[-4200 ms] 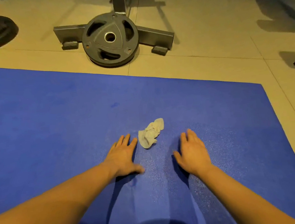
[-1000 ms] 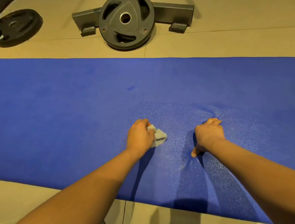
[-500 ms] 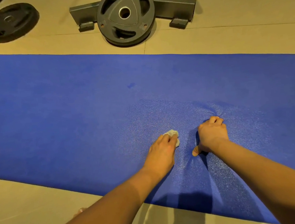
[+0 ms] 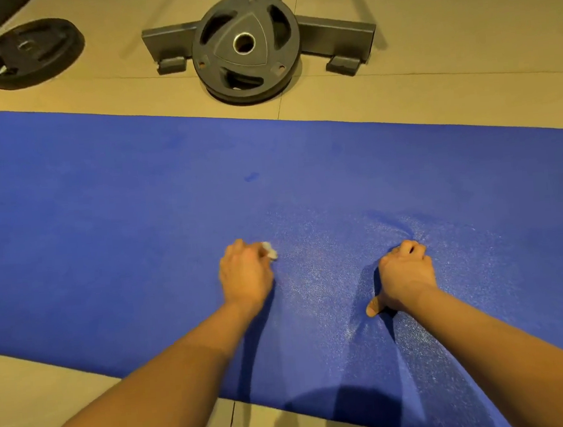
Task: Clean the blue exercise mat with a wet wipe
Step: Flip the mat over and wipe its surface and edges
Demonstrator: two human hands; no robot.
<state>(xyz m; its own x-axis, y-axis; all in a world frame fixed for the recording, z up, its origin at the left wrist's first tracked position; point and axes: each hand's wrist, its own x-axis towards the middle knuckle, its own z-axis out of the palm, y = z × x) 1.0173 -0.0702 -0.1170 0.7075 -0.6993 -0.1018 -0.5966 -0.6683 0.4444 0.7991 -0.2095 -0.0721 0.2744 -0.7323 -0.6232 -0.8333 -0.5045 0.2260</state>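
So, scrubbing the gym mat, one hand working and one bracing

Basically there's only the head-cam view to go on, looking down along both arms. The left hand (image 4: 246,276) has its fingers curled over the wipe (image 4: 269,250). The wipe is bunched so small that only a pale corner pokes out past the knuckles. It's pushed down onto the mat (image 4: 106,227), about mid-width and nearer the close edge. That makes sense if you want pressure for scrubbing rather than a flat swipe.

The right hand (image 4: 406,271) is balled into a loose fist, knuckles on the mat, thumb sticking out toward the near edge. It's holding nothing that I can see. My guess is it's there to pin the mat so it doesn't slide, and to take some body weight. The foam puckers into little creases right at its fingers.

The patch around and between the hands looks shiny and speckled, probably damp. The far and left parts look matte, so I'd say plenty is left to do. A small dark spot (image 4: 251,177) sits further out, not reached yet.

Count: one mat, one wipe, two hands, one spot. Off the mat on the floor (image 4: 431,83) are two weight plates. A flat plate (image 4: 30,53) lies at far left, and a bigger plate (image 4: 247,47) rests against the foot of one metal stand (image 4: 337,37).
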